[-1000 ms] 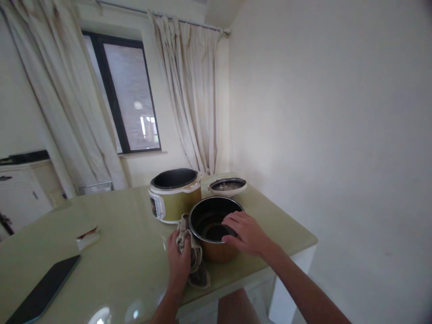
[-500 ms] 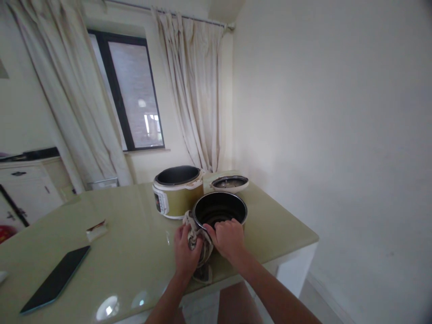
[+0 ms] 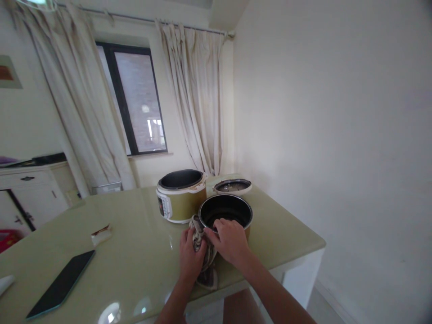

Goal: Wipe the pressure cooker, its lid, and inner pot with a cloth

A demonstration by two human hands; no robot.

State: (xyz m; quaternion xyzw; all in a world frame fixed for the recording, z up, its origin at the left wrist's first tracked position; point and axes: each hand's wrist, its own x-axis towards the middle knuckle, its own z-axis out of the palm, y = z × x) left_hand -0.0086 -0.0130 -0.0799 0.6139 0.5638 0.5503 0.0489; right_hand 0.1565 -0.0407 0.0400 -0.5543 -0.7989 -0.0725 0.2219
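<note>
A black-lined inner pot (image 3: 232, 204) stands near the table's right front. My right hand (image 3: 229, 238) grips its near rim, the fingers over the edge inside and the thumb outside. My left hand (image 3: 192, 254) is closed on a crumpled patterned cloth (image 3: 209, 258), bunched against the pot's left side. Part of the cloth hangs toward the table's front edge. Just behind the pot sits the gold and white electric cooker body (image 3: 184, 198), open at the top. Its round lid (image 3: 232, 185) lies upside down behind the pot.
The pale green glossy table (image 3: 141, 252) carries a dark tablet (image 3: 62, 283) and a small white packet (image 3: 101, 234) at left. A white object (image 3: 6, 282) shows at the far left edge. The wall (image 3: 320, 135) rises on the right, curtains (image 3: 192, 90) behind.
The view has shifted slightly, so the whole scene sits a little lower and further right. Both hands keep their hold on the pot rim and the cloth.
</note>
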